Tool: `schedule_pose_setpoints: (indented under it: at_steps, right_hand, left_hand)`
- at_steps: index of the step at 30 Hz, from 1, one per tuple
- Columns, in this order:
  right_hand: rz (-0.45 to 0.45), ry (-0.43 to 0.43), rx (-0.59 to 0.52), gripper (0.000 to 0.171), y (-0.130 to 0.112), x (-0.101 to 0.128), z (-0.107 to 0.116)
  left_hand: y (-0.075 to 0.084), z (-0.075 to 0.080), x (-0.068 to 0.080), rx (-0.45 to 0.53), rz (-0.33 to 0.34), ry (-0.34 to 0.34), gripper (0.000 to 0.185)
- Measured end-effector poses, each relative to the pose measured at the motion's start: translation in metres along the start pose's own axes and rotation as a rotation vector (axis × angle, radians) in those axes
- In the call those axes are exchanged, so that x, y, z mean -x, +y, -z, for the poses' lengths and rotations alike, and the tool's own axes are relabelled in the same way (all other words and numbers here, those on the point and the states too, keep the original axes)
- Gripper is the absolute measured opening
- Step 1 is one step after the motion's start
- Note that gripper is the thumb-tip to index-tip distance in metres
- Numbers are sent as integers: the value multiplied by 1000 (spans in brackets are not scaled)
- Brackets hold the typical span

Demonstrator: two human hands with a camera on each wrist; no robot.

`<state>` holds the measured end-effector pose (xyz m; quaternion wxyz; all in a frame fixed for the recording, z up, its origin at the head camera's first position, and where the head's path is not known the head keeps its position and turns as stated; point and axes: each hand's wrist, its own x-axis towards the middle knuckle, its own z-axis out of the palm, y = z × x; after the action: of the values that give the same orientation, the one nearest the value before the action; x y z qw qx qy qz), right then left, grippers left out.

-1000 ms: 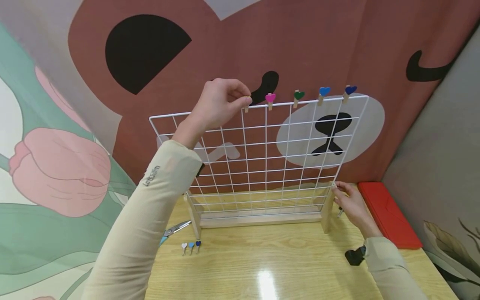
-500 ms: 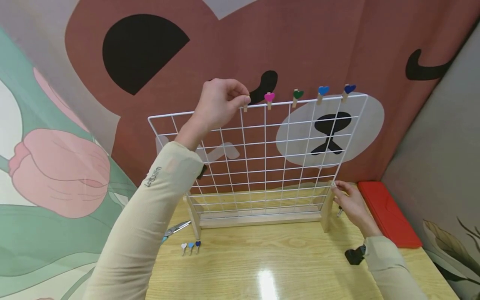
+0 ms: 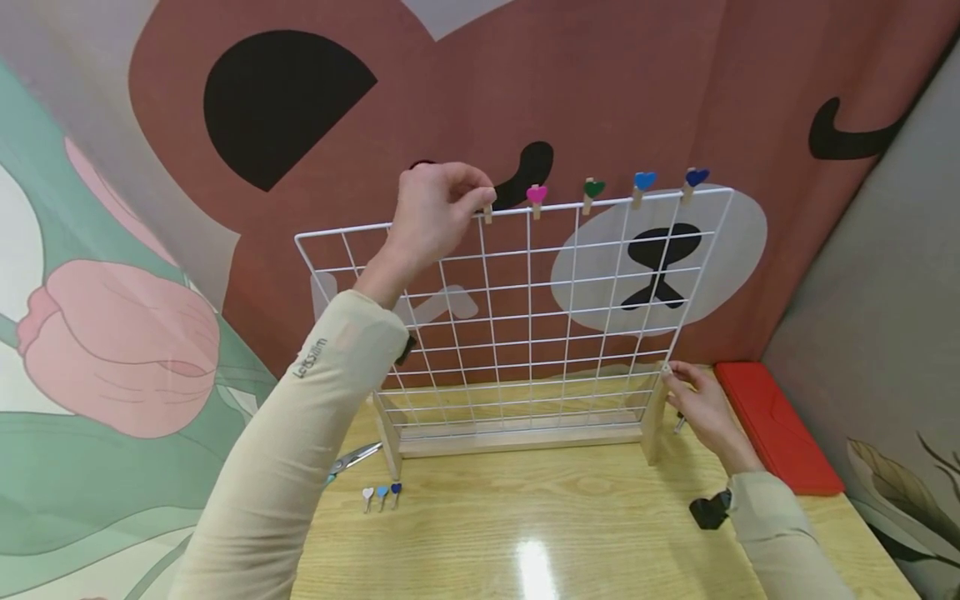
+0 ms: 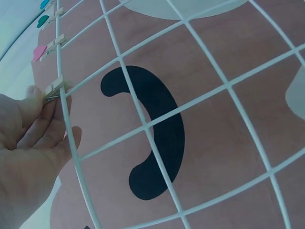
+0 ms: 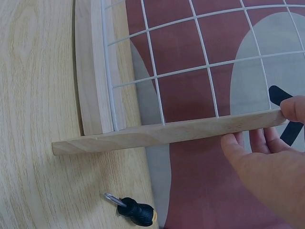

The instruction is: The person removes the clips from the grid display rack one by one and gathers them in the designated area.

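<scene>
My left hand [image 3: 433,208] pinches a small wooden clothespin [image 4: 55,88] on the top wire of a white wire grid [image 3: 564,208]. Its front is covered by the fingers in the head view. To its right, heart clothespins in pink [image 3: 537,196], green [image 3: 594,189], light blue [image 3: 644,181] and dark blue [image 3: 697,177] sit along the same wire. Low on the right, my right hand [image 3: 703,412] grips the upper end of the stand's right wooden upright [image 5: 190,134] between thumb and fingers. The grid stands upright in this wooden stand.
Three heart clothespins, white [image 3: 367,494], light blue [image 3: 382,492] and dark blue [image 3: 396,489], lie on the table front left. Scissors [image 3: 356,458] are beside the left upright. A stubby screwdriver [image 5: 137,211] and a red case [image 3: 780,433] lie right of the stand. A patterned curtain hangs behind.
My left hand keeps its pinch on the clothespin at the top wire, its wrist dipping slightly. The head view has shifted a little. My right hand stays on the upright.
</scene>
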<state>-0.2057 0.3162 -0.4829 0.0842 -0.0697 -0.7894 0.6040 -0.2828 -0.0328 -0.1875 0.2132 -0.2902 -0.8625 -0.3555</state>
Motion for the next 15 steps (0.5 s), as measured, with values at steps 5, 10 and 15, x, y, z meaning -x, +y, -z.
schedule_pose_setpoints:
  at_steps: [5, 10, 15]
  right_hand:
    - [0, -7, 20, 51, 0, -1, 0]
    - [-6, -10, 30, 50, 0, 0, 0]
    - [-12, -11, 39, 51, 2, -1, 1]
  left_hand:
    - [-1, 4, 0, 10, 3, 62, 16]
    - [-3, 11, 4, 81, -2, 65, 16]
    - [-4, 20, 11, 189, 7, 68, 14]
